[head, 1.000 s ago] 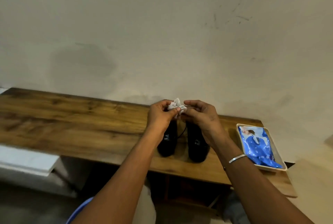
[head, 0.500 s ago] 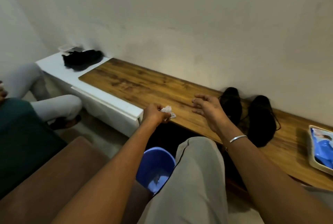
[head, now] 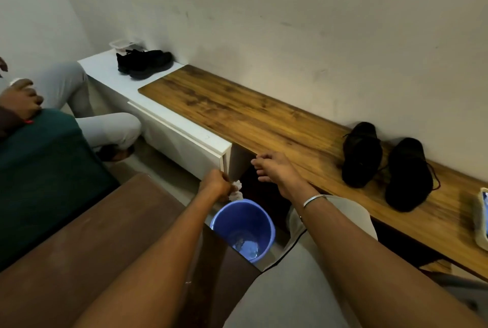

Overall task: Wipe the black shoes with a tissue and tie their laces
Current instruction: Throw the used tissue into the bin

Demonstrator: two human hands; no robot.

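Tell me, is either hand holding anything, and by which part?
The left hand pinches a crumpled white tissue by its upper end, above the blue bin. The right hand holds nothing, fingers spread.

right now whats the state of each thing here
left hand: closed on the tissue
tissue: crumpled, above the blue bin
blue bin: open, scraps inside
right hand: open, empty
black shoes: side by side on the wooden bench, laces loose
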